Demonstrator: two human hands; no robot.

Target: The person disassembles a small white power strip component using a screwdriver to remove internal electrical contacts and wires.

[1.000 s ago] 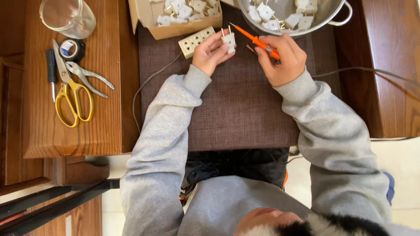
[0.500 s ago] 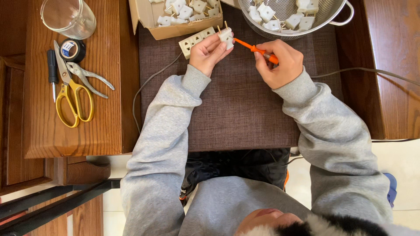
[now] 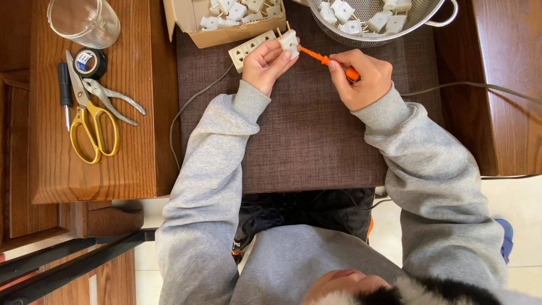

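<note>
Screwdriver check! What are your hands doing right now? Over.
Left hand grips white plug, prongs up. Right hand holds orange screwdriver, tip at plug. Power strip just behind; nothing between hands.

On the bench point(image 3: 113, 169), a mat point(image 3: 305, 141) lies in the middle; a box point(image 3: 226, 31) and a colander point(image 3: 372, 25) sit at its far edge, a power strip point(image 3: 248, 51) before the box. Left of the mat lie scissors point(image 3: 90, 124), pliers point(image 3: 116, 99), tape point(image 3: 90, 62), a glass point(image 3: 84, 20)

Brown woven mat point(image 3: 305, 141) under cardboard box point(image 3: 226, 35), colander point(image 3: 361, 35), power strip point(image 3: 248, 49).
</note>
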